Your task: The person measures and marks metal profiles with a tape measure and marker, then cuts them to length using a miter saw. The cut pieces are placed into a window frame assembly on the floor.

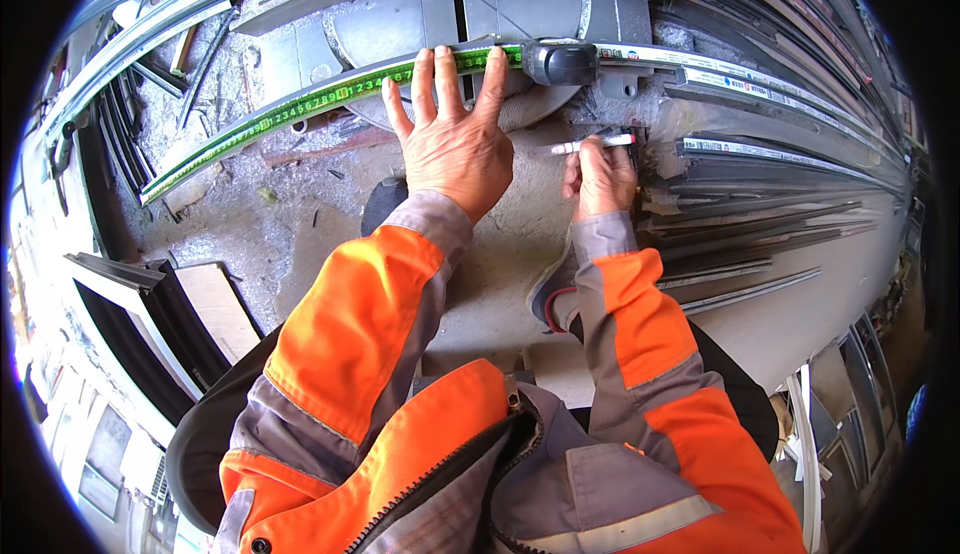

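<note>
A green tape measure blade [290, 112] stretches left along a long, narrow metal profile, out of its black case [560, 62]. My left hand [455, 149] lies across the blade with fingers spread, the fingertips pressing on it left of the case. Below the case, my right hand [606, 179] is closed round a slim white marker pen [562, 148] with a red part at its right end. The pen is held roughly level, its left end apart from the blade.
Beyond the tape is a grey metal machine bed [390, 24] with a dark slot. Long profiles [770, 94] are stacked at the right. A dark frame [150, 304] stands at the lower left. My shoe [555, 299] rests on the dusty floor between my arms.
</note>
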